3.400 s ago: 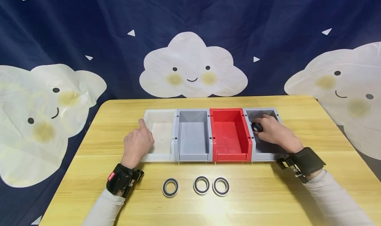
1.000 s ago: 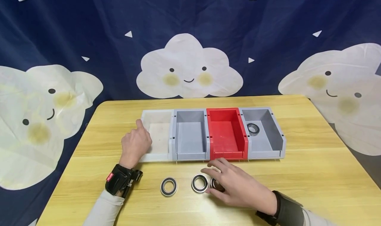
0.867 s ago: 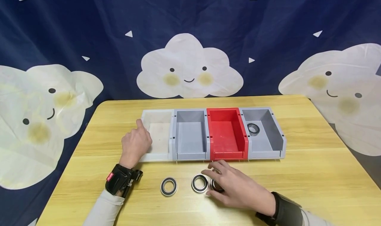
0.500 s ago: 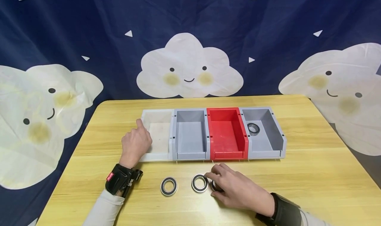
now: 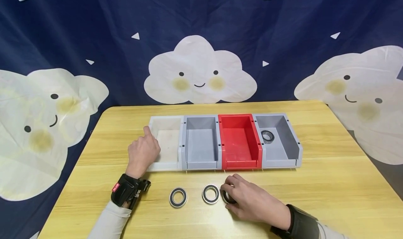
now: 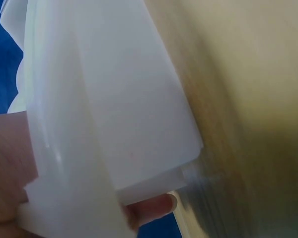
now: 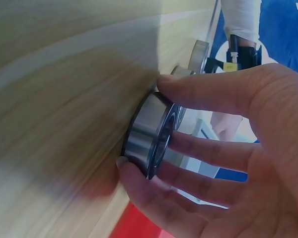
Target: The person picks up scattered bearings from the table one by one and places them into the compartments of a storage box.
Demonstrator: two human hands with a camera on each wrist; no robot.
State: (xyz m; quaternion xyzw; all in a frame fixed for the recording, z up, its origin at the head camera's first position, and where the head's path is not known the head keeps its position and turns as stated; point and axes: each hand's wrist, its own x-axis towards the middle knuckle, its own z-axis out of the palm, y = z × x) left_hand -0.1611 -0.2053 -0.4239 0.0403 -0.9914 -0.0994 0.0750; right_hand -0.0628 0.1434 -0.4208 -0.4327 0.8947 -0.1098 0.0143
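My right hand (image 5: 252, 198) pinches a ball bearing (image 7: 148, 131) between thumb and fingers. It stands tilted on edge close to the wooden table in the right wrist view. Left of it, two more bearings lie flat: a nearer one (image 5: 210, 194) and a farther one (image 5: 178, 197). My left hand (image 5: 143, 151) grips the left side wall of the white bin (image 5: 167, 166). In the left wrist view a fingertip (image 6: 159, 207) shows past the end of the bin wall. Another bearing (image 5: 268, 136) rests inside the right-hand grey bin (image 5: 280, 163).
Between the white and right-hand grey bins stand another grey bin (image 5: 203, 165) and a red bin (image 5: 241, 165), joined in one row. The wooden table (image 5: 324, 190) reaches back to a dark blue curtain (image 5: 119, 15) with white clouds.
My right hand let go of a bearing in the right-hand grey bin, came down to the front, and its spread fingers closed around the rightmost table bearing. The left hand stays on the white bin.
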